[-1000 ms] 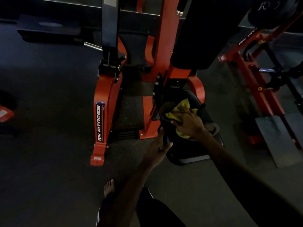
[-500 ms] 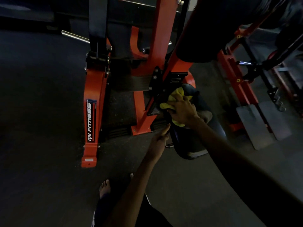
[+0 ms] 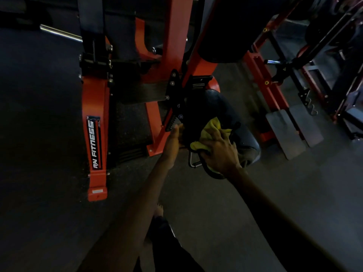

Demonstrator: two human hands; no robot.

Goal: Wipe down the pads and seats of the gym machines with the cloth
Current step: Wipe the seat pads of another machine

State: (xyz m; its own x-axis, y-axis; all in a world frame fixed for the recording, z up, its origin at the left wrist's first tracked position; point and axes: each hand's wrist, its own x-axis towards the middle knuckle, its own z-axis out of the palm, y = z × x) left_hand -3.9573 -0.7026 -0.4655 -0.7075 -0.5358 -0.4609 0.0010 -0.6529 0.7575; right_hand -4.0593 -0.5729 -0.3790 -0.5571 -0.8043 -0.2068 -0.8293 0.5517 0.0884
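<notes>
While the right hand (image 3: 220,154) presses the yellow cloth (image 3: 211,130) onto the front of the black seat (image 3: 222,108) with spread fingers, the left hand (image 3: 172,142) is held flat, fingers straight and grasping nothing, at the seat's left edge. Its fingertips reach a black toothed bracket (image 3: 173,122) on the orange frame (image 3: 96,107).

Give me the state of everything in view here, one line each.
Yellow cloth: bunched, pressed onto the seat.
Seat: partly covered by the cloth.
Right hand: fingers spread, presses the cloth down.
Left hand: fingers straight, at the seat's left edge; contact unclear.
Back pad: above the seat, untouched.
</notes>
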